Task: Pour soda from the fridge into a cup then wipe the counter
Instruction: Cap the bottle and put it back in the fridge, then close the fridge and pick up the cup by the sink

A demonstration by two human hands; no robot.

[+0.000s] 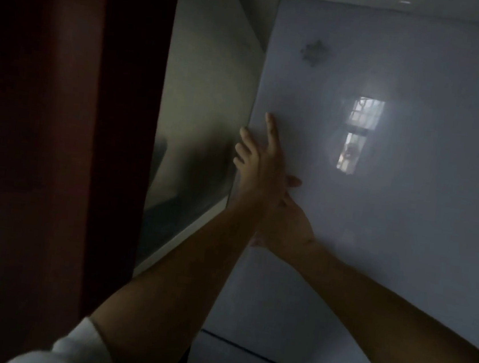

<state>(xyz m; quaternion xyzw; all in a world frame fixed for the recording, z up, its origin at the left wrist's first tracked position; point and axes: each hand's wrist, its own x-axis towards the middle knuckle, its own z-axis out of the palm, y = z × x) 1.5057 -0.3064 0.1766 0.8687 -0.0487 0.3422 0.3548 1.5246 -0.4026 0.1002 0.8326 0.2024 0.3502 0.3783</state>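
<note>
Both hands meet at the left edge of the tall, upright fridge door (pixel 379 197), the left hand (pixel 259 165) higher with fingers spread and curling round that edge, the right hand (pixel 284 219) flat below, so the pull likely falls to the left.

No text, brand, number or sign can be read anywhere in this dim view; the only mark is a blurred, dark, roughly cross-shaped emblem (pixel 314 53) on the far upper part of the pale fridge door (pixel 409 200), illegible.
</note>
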